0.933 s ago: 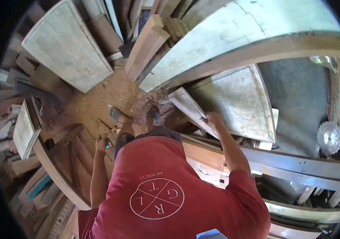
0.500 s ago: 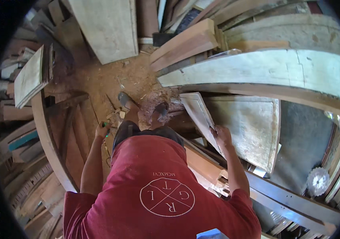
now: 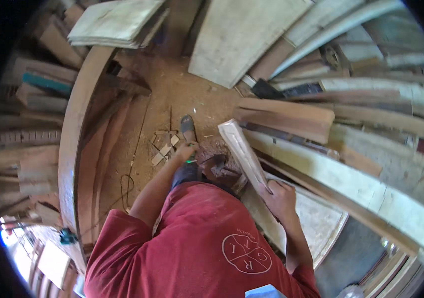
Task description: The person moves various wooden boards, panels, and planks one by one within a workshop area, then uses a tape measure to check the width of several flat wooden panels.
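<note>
My right hand (image 3: 277,198) is closed on the edge of a long, pale wooden panel (image 3: 242,151), which stands tilted on its side, its far end pointing away from me. Down by my feet, my left hand (image 3: 187,150) has its fingers curled round a small object with green on it (image 3: 190,160); most of it is covered, so its kind cannot be made out. A larger pale framed panel (image 3: 321,218) lies beneath my right forearm.
Wood scraps (image 3: 165,147) and a looped cord (image 3: 126,191) lie on the dusty floor (image 3: 165,94). A long upright plank (image 3: 75,144) borders the left side. Thick timber (image 3: 284,119) and a long whitish board (image 3: 341,179) extend to the right. Stacked panels (image 3: 115,22) stand at the far left.
My view and body have turned leftward. The right hand has swung the pale panel with it, away from the larger framed one. My left hand has moved in front of my legs.
</note>
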Tool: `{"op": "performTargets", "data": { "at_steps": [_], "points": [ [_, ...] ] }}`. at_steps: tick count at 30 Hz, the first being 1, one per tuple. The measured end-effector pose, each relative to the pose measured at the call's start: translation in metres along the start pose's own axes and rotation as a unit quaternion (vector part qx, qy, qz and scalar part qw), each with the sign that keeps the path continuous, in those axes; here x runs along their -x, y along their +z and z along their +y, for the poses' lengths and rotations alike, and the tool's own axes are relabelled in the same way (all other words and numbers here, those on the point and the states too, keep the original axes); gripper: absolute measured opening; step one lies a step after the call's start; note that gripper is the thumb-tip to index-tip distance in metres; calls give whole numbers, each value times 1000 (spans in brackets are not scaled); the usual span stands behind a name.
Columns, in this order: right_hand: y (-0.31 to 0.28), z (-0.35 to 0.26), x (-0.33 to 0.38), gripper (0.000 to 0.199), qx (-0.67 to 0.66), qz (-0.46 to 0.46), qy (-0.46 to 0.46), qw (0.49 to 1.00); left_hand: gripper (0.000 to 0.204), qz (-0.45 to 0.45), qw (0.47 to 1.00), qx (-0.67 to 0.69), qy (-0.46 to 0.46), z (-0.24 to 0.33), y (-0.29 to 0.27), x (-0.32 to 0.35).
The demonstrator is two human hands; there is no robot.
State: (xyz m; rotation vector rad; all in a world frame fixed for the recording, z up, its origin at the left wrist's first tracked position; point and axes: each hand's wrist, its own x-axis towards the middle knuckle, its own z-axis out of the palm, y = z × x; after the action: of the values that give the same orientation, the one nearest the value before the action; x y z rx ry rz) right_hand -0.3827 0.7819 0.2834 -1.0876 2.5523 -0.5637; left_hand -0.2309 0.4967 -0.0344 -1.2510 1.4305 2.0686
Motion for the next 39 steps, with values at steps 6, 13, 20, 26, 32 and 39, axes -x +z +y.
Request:
{"op": "performTargets", "data": {
  "at_steps": [6, 13, 20, 26, 32, 39],
  "points": [
    [-108, -71, -27, 36, 2, 92, 16, 996, 20, -41, 920, 341, -190, -32, 21, -8],
    [-198, -90, 32, 40, -110, 296, 107, 943, 26, -168, 763, 613, -117, 14, 21, 10],
    [-168, -122, 24, 58, 63, 450, 76, 888, 19, -134, 774, 618, 7, 66, -11, -4],
    [-129, -61, 11, 51, -102, 500, 42, 859, 14, -40, 797, 598, 79, 68, -79, 51],
    [-31, 22, -85, 39, -194, 401, 57, 894, 18, 165, 781, 585, 147, 47, -185, 161],
    [116, -30, -221, 46, -283, 201, 101, 933, 22, 268, 756, 577, 156, 2, -306, 220]
  ]
}}
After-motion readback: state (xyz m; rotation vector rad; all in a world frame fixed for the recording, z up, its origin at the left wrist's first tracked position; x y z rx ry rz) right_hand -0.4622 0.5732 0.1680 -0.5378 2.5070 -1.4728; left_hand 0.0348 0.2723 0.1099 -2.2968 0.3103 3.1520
